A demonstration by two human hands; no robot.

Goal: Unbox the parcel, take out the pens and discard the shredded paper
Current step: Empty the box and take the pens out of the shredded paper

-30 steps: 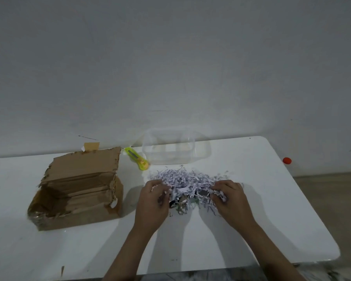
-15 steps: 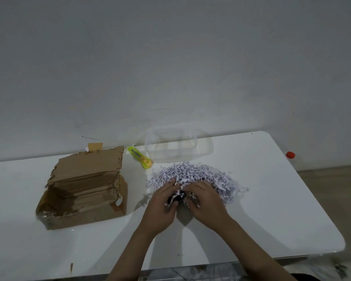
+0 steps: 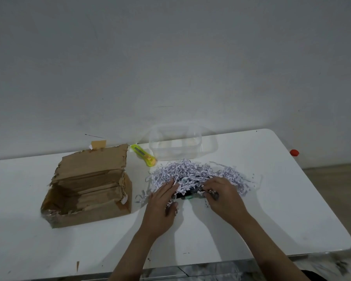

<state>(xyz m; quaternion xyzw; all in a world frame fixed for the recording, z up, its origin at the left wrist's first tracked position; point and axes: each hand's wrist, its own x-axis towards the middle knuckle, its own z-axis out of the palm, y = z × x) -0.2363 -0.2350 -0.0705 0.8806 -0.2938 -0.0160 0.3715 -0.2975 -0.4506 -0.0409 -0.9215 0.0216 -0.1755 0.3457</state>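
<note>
A heap of white shredded paper [image 3: 193, 173] lies on the white table [image 3: 272, 199], right of the opened cardboard box [image 3: 89, 185]. Dark pens [image 3: 187, 196], one with a green part, show at the heap's near edge between my hands. My left hand [image 3: 162, 201] rests at the heap's left front with its fingers spread over the pens' left end. My right hand [image 3: 221, 195] has its fingers curled on the pens' right end. Most of the pens are hidden under paper and fingers.
A clear plastic container [image 3: 175, 145] stands behind the heap near the wall. A yellow-green utility knife [image 3: 144, 155] lies between it and the box. A red cap [image 3: 294, 152] sits on the floor beyond the table's right edge.
Both hands were spread apart on the heap, then came together at its near edge. The paper has been pushed back and sideways, and dark pens now show between the hands.
</note>
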